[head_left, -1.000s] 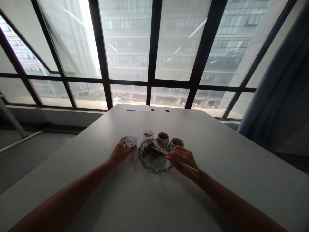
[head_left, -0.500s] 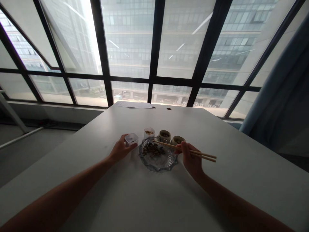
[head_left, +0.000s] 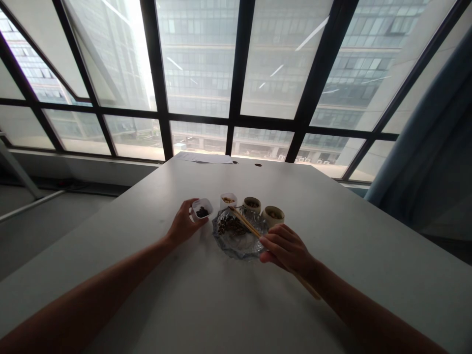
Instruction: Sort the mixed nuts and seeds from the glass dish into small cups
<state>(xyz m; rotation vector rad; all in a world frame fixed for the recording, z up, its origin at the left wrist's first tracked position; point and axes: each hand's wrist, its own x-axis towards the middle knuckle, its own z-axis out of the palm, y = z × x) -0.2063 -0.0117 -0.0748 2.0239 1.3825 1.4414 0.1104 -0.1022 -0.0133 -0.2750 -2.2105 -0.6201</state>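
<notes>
Clearly, left hand [head_left: 184, 222] grips translucent cup [head_left: 203, 203] holding dark pieces [head_left: 202, 212]; right hand [head_left: 288, 249] clasps chopsticks [head_left: 248, 223].

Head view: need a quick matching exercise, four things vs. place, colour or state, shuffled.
Things
1. Chopsticks
2. Plate
3. Paper
4. Curtain

Places, colours, states
A. Flat at the far end of the table
B. Blue, at the right of the view
C. Gripped in the right hand
D. Glass, with dark pieces on it

Pairs: 1-C, 2-D, 3-A, 4-B
</notes>
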